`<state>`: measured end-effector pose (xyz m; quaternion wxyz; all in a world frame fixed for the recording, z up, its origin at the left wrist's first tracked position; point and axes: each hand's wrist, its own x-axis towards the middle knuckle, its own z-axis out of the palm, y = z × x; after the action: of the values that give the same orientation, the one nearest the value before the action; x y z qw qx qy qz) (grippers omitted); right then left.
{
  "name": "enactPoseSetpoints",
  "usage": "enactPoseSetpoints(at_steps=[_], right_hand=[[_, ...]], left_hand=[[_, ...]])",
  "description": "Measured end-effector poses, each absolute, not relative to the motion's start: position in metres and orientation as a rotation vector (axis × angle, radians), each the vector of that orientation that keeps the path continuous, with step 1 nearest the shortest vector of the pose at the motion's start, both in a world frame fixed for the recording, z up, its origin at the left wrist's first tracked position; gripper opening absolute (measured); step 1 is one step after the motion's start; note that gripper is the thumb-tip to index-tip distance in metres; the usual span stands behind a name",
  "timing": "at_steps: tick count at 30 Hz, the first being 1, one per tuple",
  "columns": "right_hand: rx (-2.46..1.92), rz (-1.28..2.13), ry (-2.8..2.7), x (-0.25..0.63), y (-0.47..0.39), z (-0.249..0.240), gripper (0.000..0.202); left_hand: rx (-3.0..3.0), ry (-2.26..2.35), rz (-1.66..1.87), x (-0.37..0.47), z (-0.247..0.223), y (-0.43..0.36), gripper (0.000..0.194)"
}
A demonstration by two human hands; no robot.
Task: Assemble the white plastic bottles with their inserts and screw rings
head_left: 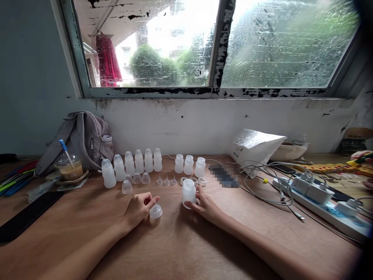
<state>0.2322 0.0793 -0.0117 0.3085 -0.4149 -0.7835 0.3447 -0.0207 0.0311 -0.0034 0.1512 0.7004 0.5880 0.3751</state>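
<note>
My right hand (pixel 204 204) is wrapped round the side of an open white baby bottle (pixel 189 191), which stands upright without a cap. My left hand (pixel 140 207) is curled, its thumb and fingertips pinched at the top of a clear bottle nipple in its collar ring (pixel 155 211), low over the table. Behind my hands are several clear dome caps (pixel 127 187), three loose nipples (pixel 166 181) and a few white collar rings (pixel 202 181). Three open bottles (pixel 189 165) stand behind the rings. Several capped bottles (pixel 129 163) form a row at the back left.
A grey backpack (pixel 84 136), an iced drink cup (pixel 70 168) and a black flat object (pixel 29 217) are on the left. To the right lie tangled cables (pixel 269 194), a power strip (pixel 319 208) and a white bag (pixel 256 147). Another person's hand (pixel 361 155) shows at the right edge.
</note>
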Motion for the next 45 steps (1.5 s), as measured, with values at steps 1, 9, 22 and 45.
enactPoseSetpoints(at_steps=[1,9,22,45], right_hand=[[-1.117,0.862,-2.101,0.233,0.08,-0.013,0.039],[-0.972,0.342,-2.177,0.232,0.081,0.009,0.058],[-1.14,-0.186,-2.31,0.138,0.194,0.075,0.04],[-0.908,-0.115,-2.414,0.134,0.147,0.026,0.026]], left_hand=[[2.016,1.692,1.074,-0.021,-0.003,0.031,0.044],[2.096,1.683,0.955,-0.019,-0.004,0.028,0.043],[2.3,1.716,0.819,-0.023,-0.009,0.027,0.029],[1.879,1.449,1.295,-0.035,-0.02,0.05,0.024]])
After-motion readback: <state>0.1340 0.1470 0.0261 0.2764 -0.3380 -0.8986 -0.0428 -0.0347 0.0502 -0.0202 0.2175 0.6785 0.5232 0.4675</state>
